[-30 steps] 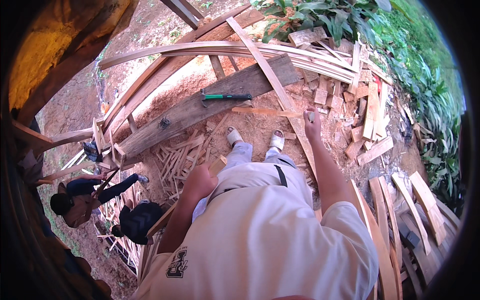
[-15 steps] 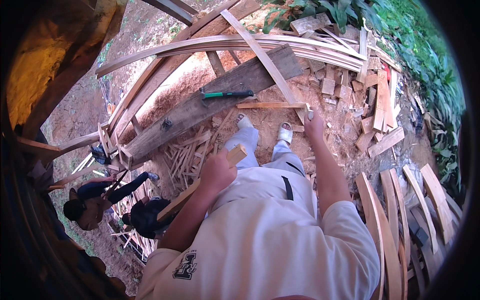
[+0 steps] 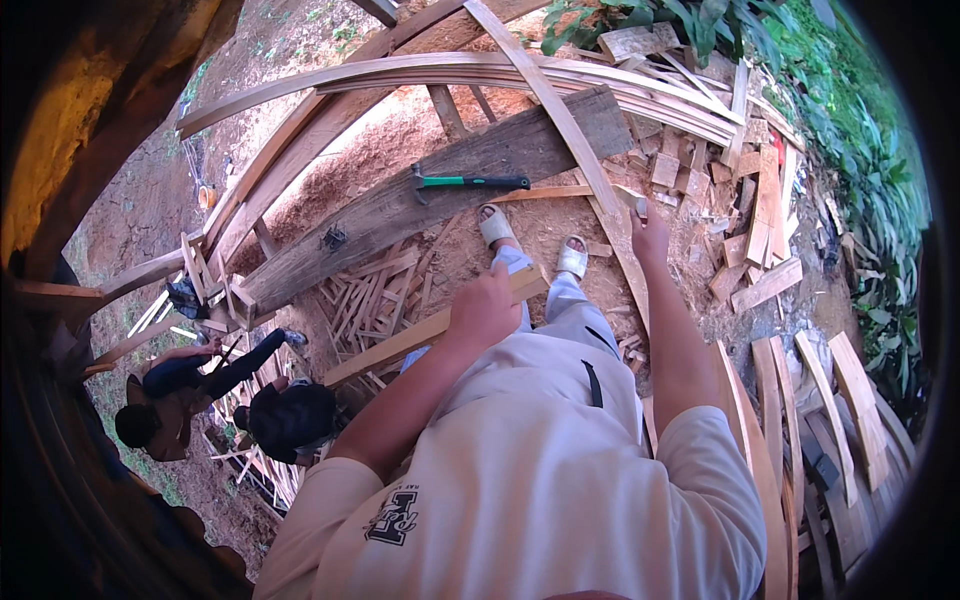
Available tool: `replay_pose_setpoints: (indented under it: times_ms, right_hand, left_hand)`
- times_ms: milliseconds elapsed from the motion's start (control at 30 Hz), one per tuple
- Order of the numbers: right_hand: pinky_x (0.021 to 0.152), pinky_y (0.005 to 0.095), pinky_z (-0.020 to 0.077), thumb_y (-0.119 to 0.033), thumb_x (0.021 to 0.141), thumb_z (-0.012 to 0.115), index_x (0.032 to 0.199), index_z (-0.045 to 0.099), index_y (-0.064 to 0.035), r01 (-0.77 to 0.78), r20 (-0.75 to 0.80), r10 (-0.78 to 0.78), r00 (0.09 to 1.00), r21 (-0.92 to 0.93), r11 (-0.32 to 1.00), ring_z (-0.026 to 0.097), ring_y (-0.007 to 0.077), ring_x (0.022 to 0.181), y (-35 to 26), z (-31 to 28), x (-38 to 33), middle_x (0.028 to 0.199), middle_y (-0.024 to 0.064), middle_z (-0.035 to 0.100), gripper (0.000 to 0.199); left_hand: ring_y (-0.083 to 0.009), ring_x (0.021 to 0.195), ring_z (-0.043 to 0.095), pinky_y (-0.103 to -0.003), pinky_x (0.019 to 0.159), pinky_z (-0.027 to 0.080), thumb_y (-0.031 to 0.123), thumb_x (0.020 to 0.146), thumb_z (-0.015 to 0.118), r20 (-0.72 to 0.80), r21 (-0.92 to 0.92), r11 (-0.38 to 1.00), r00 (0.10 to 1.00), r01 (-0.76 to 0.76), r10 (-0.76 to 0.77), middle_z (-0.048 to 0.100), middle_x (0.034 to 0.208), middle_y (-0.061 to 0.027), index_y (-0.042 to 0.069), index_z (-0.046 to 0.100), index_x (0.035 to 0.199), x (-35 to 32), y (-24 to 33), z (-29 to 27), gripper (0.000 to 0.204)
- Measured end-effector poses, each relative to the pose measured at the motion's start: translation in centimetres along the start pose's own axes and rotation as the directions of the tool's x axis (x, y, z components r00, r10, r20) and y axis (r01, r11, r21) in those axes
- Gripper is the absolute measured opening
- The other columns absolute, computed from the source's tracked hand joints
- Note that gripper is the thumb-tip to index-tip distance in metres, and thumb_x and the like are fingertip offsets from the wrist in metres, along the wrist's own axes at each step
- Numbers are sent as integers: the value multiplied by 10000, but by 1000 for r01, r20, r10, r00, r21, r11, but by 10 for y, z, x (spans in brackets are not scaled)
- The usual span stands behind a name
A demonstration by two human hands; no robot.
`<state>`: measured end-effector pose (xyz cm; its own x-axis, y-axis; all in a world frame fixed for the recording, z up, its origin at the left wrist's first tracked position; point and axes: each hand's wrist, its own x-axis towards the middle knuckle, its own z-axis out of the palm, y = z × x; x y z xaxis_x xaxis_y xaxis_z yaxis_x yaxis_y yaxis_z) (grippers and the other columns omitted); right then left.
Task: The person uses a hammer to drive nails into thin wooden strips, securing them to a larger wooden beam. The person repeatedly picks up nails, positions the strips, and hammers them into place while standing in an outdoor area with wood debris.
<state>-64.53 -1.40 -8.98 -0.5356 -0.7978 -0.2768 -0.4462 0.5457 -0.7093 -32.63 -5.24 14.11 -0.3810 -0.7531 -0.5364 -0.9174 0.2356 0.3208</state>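
Observation:
My left hand (image 3: 484,308) is closed around a squared wooden beam (image 3: 395,343), whose cut end juts out past the knuckles over my legs. The beam's other end runs down to the left, partly hidden behind my forearm. Farther right, my right hand (image 3: 649,232) has its fingers curled at the right end of a thin wooden strip (image 3: 550,194). A long pale board (image 3: 560,115) crosses that strip just left of this hand. On a wide grey plank (image 3: 375,215) ahead lies a hammer (image 3: 470,183) with a green and black handle.
Offcuts (image 3: 668,170) and sawdust cover the ground at the right; curved-looking boards (image 3: 860,405) lie lower right. A bundle of long strips (image 3: 420,75) spans the far side. Two people (image 3: 290,415) are at the lower left. A dark nail-like clump (image 3: 334,238) sits on the plank.
My left hand has moved right and farther out with the beam, whose end now reaches over my legs. My right hand has shifted slightly right. The view has shifted a little.

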Motion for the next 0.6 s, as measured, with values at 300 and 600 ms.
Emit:
replay_pose_setpoints:
  times_ms: [300, 600]
  right_hand:
    - [794, 513, 525, -251, 1018, 632, 1283, 653, -52, -59, 15, 62, 998, -171, 984, 690, 455, 944, 1, -4, -3, 1002, 256, 719, 331]
    - [730, 422, 553, -199, 1027, 635, 1201, 667, -21, 29, -80, -38, 996, -114, 993, 749, 297, 816, 6, -6, -20, 904, 187, 730, 251]
  left_hand:
    - [-284, 707, 742, -375, 581, 600, 298, 896, 734, -171, 166, 902, 890, -398, 423, 655, 870, -150, 28, 515, 1014, 119, 15, 100, 367]
    - [-244, 669, 718, -353, 571, 592, 241, 893, 712, -237, 242, 836, 806, -492, 543, 632, 805, -112, 35, 535, 960, 155, 70, 97, 280]
